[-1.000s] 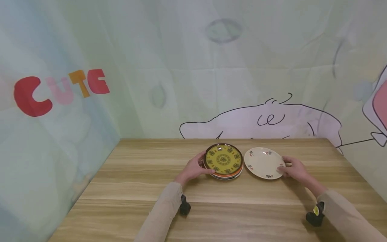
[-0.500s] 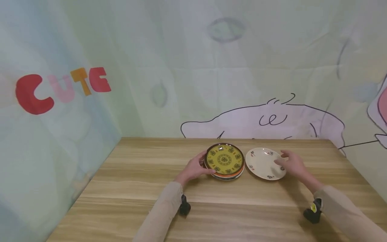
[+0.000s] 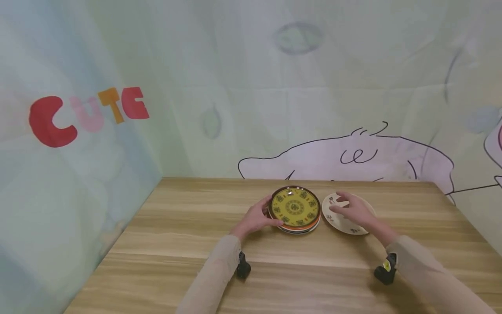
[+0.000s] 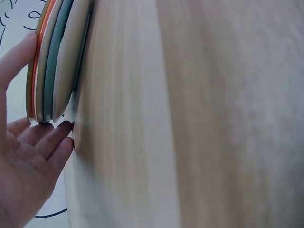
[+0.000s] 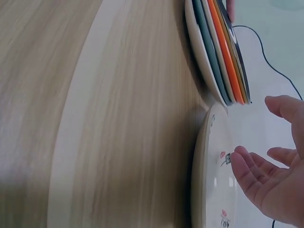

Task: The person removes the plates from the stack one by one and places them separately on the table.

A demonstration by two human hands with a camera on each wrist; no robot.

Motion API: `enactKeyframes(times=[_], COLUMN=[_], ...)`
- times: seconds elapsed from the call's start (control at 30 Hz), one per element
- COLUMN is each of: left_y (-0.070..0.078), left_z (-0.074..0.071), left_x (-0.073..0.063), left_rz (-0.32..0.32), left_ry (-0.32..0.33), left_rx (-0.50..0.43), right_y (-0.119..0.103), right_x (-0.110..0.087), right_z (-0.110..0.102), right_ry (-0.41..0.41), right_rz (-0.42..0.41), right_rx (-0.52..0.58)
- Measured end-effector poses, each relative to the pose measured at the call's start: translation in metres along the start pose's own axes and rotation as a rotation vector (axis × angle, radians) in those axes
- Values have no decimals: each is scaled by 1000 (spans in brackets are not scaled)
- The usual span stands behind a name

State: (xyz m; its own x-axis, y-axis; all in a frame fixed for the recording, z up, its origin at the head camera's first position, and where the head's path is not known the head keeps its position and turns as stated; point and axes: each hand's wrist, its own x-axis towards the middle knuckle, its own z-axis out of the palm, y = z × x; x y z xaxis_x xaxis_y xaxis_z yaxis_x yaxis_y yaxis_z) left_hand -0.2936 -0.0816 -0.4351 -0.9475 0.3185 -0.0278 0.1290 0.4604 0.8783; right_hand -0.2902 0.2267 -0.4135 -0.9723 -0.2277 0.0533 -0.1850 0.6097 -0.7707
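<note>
We see plates being piled up, and it looks mostly done. Our left hand [image 3: 256, 218] holds the left side of the pile of plates [image 5: 218, 52], with its thumb at the near edge of the top and its other fingers around the side. The yellow plate [image 3: 295, 206] is on top, right next to that thumb. Below it we can see orange, pale and green edges.

Our right hand [image 3: 354, 212] holds nothing. Its fingers are spread and loose, over the white plate [image 3: 342, 223], and they point toward the pile. We can't tell if a fingertip brushes the plate. This white plate lies flat on the table [image 3: 196, 209] under our right hand, just to the right of the pile. We can't tell if the two touch.

So some plates are already in one pile by our left hand. The white plate under our right hand is not in it, so we think only that one is left.
</note>
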Motion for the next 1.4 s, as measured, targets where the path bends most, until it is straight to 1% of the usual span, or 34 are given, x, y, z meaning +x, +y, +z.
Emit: enactKeyframes(times=[0.07,0.2,0.23,0.3,0.43,0.47,0.63,0.73,1.0,1.27,1.4], left_y=[-1,-2,2,3,3,-1,-1,-2,-2,-1,-1], left_z=[0,0,-1,0,0,0,-1,-1,1,1,1], left_x=[0,-1,-3,-3,-2,1,2,3,1,1,0], left_rz=[2,5,5,0,-14,-13,-3,1,-3,5,5], left_ry=[-1,2,0,0,-4,-1,10,14,5,7,5], left_rx=[-1,-4,-11,-14,-25,-22,-23,-26,-23,-25,-12], right_y=[-2,-6,-7,-9,-12,-13,-17,-19,-20,-21,-19], right_x=[3,6,7,8,10,10,15,16,15,14,14], right_z=[6,15,17,20,25,27,32,36,44,45,46], right_ry=[-27,-55,-59,-64,-68,-65,-52,-45,-41,-35,-27], right_rz=[-14,-33,-33,-30,-14,-7,18,15,-23,8,21], right_rx=[18,33,37,50,49,38,-8,-7,73,132,160])
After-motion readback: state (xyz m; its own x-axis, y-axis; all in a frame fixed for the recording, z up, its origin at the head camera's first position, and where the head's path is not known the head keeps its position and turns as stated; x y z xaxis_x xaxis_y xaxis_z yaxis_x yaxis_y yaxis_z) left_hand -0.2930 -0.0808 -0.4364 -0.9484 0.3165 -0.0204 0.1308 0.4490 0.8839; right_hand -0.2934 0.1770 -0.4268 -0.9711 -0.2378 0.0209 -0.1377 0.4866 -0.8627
